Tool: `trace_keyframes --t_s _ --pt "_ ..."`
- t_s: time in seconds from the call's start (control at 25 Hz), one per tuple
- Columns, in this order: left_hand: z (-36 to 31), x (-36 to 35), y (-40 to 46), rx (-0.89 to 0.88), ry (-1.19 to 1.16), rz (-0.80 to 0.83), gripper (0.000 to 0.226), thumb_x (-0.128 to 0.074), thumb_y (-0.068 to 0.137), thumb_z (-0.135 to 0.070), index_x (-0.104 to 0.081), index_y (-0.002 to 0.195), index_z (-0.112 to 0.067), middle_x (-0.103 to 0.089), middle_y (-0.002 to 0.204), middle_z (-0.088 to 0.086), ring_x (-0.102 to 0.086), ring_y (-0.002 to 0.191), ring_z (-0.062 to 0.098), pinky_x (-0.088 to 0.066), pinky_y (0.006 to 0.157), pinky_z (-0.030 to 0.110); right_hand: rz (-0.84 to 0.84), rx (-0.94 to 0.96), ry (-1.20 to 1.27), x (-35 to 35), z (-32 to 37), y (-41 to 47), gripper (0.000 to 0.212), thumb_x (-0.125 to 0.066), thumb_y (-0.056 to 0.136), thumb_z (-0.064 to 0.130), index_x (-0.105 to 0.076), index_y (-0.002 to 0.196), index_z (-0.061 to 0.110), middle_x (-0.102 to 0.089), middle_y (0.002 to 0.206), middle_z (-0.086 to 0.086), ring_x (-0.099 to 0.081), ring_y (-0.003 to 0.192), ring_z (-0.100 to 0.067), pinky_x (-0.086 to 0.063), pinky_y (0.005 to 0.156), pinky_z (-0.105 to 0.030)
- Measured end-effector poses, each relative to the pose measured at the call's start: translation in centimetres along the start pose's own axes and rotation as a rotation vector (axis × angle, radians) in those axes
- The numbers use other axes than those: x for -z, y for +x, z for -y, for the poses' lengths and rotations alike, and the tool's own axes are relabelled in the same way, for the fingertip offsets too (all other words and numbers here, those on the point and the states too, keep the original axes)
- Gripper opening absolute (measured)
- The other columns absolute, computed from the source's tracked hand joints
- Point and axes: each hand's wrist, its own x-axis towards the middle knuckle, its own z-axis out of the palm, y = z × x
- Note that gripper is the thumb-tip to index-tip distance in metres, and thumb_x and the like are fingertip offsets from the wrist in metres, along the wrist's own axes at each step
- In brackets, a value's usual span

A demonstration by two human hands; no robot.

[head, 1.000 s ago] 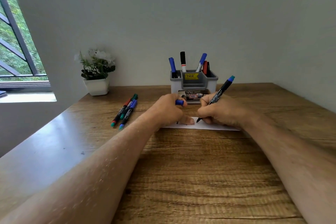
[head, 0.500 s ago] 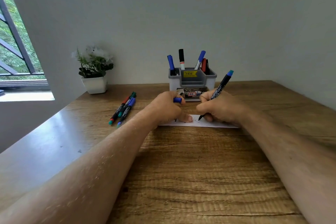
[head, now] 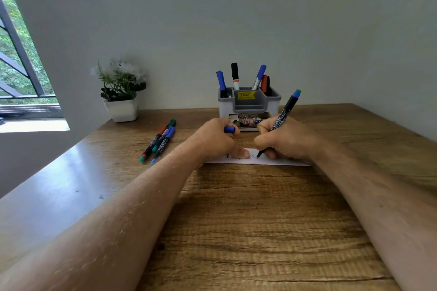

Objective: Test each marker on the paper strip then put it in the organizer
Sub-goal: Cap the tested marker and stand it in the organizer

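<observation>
My right hand [head: 287,140] grips a black marker with a blue end [head: 285,110], its tip touching the white paper strip [head: 283,161]. My left hand [head: 216,142] pinches the blue cap [head: 229,129] between curled fingers, and one of its fingers presses the strip down. Ink marks show on the strip between my hands. The grey organizer [head: 249,106] stands just behind my hands and holds several markers upright. Three more markers [head: 160,140] lie together on the table to the left.
A white pot with a flowering plant [head: 120,92] stands at the back left by the wall. The wooden table [head: 248,220] reaches the wall behind and to the right. A window [head: 16,59] is at the far left.
The marker tip has moved a little to the right along the strip, leaving fresh marks. My left hand still holds the cap and the paper in the same place.
</observation>
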Motion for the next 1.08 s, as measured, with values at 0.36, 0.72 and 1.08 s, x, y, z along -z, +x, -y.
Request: trace_keyframes --t_s 0.36,0.72,1.08 --pt "-0.1 0.0 -0.2 -0.01 0.013 0.001 0.039 -0.082 0.075 -0.019 -0.059 0.106 -0.023 -0.057 0.102 0.0 -0.053 0.095 0.017 -0.04 0.089 0.037 -0.119 0.005 -0.06 0.1 -0.5 0.4 0.028 -0.07 0.079 0.008 -0.051 0.059 0.014 -0.052 0.053 -0.003 -0.052 0.049 -0.012 -0.047 0.056 -0.03" --pt "0.4 1.5 -0.5 -0.086 -0.648 -0.299 0.04 -0.032 0.098 -0.01 -0.072 0.097 -0.01 -0.047 0.075 0.008 -0.04 0.061 0.015 -0.037 0.06 0.028 -0.133 0.081 0.607 0.4 0.3 0.4 0.016 -0.056 0.093 0.015 -0.072 0.091 0.014 -0.072 0.08 -0.008 -0.048 0.044 -0.011 -0.035 0.038 -0.019" --pt "0.3 0.9 -0.5 -0.127 -0.673 -0.199 0.04 -0.032 0.1 -0.01 -0.071 0.104 -0.011 -0.042 0.072 0.005 -0.041 0.061 0.013 -0.037 0.059 0.027 -0.111 0.125 0.681 0.1 0.9 0.2 0.007 -0.05 0.096 0.017 -0.052 0.091 0.013 -0.077 0.094 -0.015 -0.046 0.041 -0.014 -0.033 0.036 -0.019"
